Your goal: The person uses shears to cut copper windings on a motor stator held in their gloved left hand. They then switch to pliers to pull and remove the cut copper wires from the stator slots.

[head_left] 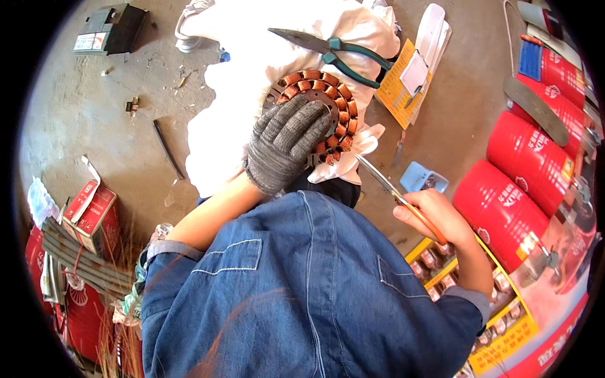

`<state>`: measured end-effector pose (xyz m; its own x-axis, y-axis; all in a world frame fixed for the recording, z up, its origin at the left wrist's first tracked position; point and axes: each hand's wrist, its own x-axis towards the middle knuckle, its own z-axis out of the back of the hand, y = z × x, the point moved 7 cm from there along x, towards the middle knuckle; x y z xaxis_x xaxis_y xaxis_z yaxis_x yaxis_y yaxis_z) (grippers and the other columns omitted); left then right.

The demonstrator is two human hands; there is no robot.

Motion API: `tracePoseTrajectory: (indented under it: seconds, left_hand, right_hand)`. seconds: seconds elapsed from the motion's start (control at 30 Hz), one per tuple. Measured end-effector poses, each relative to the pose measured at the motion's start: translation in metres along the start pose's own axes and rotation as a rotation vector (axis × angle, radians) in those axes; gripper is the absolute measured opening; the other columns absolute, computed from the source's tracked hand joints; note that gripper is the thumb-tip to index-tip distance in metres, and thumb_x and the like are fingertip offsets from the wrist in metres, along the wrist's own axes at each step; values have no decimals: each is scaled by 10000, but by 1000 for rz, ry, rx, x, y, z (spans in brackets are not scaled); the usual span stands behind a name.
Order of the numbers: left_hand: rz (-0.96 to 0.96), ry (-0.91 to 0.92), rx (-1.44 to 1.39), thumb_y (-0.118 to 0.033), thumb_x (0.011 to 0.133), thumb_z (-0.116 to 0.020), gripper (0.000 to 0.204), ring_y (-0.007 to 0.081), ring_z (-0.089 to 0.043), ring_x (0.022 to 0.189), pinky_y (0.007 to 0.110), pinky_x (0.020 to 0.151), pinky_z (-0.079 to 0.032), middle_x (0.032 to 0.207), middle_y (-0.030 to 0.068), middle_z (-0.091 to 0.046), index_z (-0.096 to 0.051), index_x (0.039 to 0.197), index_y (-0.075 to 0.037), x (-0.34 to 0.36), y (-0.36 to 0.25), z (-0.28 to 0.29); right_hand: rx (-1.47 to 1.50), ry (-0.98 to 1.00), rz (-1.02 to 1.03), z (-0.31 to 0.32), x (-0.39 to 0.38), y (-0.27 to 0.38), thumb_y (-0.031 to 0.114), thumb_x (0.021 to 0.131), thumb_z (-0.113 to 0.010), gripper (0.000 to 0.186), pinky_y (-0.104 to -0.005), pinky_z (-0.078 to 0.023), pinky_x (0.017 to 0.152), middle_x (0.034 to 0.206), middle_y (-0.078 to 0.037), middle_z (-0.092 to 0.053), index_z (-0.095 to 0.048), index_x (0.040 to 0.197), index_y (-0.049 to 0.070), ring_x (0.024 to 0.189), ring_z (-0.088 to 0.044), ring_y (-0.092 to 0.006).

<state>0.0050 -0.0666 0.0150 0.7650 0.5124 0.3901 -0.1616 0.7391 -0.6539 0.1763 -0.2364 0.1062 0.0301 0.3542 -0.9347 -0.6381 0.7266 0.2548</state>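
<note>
A round motor stator (pixel 343 116) with copper coils around its ring lies on white cloth in front of me. My left hand (pixel 287 138), in a dark grey knit glove, rests over its near left part. The gloved fingers lie close together and reach the centre opening; the thumb is hidden. Bare, my right hand (pixel 435 214) is closed around orange-handled scissors (pixel 381 179). Their slim metal blades point up and left, with the tip just off the stator's lower right edge. Long-nose pliers (pixel 334 47) with green handles lie on the cloth beyond the stator.
White cloth (pixel 239 82) spreads over the work spot. Right of it are a yellow sheet with a clipboard (pixel 403 82), a blue tray (pixel 423 177) and red drums (pixel 501 208). A black battery (pixel 110 28), a red box (pixel 91 217) and coiled hose (pixel 82 255) stand left.
</note>
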Motion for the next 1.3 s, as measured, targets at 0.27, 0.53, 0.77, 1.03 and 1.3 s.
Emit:
tracePoseTrajectory:
  seconds: [0.27,0.53,0.77,1.03,1.3]
  left_hand:
    - [-42,17,26,-255,683,-761,590,327,-585,1218,495,1020,-467,1318,98,-598,-668,1249,-116,2,-1,3]
    - [-13,21,-10,-227,768,-674,505,317,-569,1250,473,1029,-466,1347,75,-594,-656,1265,-145,0,0,1]
    - [-42,25,27,-347,718,-749,599,309,-574,1230,483,1029,-463,1323,91,-591,-663,1270,-130,1,1,0]
    - [5,21,12,-324,640,-810,670,329,-588,1209,483,1024,-463,1297,92,-608,-659,1264,-129,0,2,-1]
    - [77,15,25,-205,735,-709,496,290,-595,1203,447,1014,-449,1305,61,-610,-684,1228,-171,3,3,2]
  right_hand:
    - [-32,-3,-25,8,6,13,479,962,-582,528,-417,-425,564,602,-183,-503,-582,758,-8,571,-546,-324]
    - [-43,-11,-4,9,8,19,493,962,-581,551,-420,-420,555,595,-178,-486,-580,739,-11,551,-528,-314]
    - [-116,-53,-16,18,14,33,479,948,-609,546,-428,-423,554,584,-194,-480,-587,688,-2,550,-533,-344]
    - [-177,-318,104,-1,29,12,357,882,-722,441,-427,-410,511,585,-193,-495,-561,649,18,562,-520,-405]
    - [31,-594,508,-34,89,-26,188,748,-812,380,-400,-400,464,561,-148,-501,-495,602,39,501,-523,-359]
